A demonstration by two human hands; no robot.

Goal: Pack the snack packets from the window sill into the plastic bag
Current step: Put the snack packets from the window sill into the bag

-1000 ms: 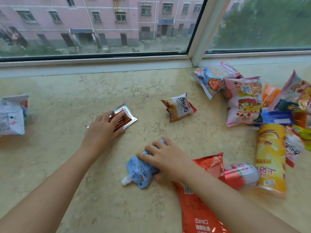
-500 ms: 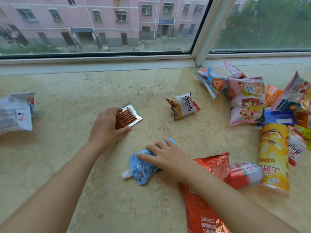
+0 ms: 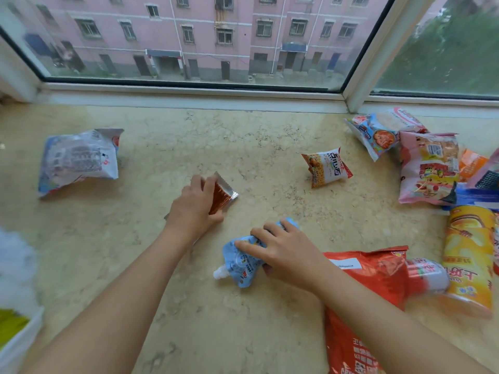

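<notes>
My left hand [image 3: 194, 206] grips a small silver packet with red-brown sticks [image 3: 222, 193], tilting its edge up off the marble sill [image 3: 189, 136]. My right hand [image 3: 283, 252] lies over a light blue spouted pouch [image 3: 240, 264], fingers curled round its top; the white spout points toward me. A white plastic bag [image 3: 16, 287] shows blurred at the left edge, with something yellow inside.
A blue-white packet [image 3: 78, 160] lies at the left. A small noodle packet [image 3: 326, 168] sits mid-sill. At the right are a red bag [image 3: 361, 298], a yellow chip can [image 3: 469, 260], a pink packet [image 3: 429, 168] and several more. The window frame [image 3: 189, 95] borders the back.
My left hand went from lying flat on the silver packet to gripping it and tipping it up on edge. My right hand stayed on the blue pouch. The view shifted left.
</notes>
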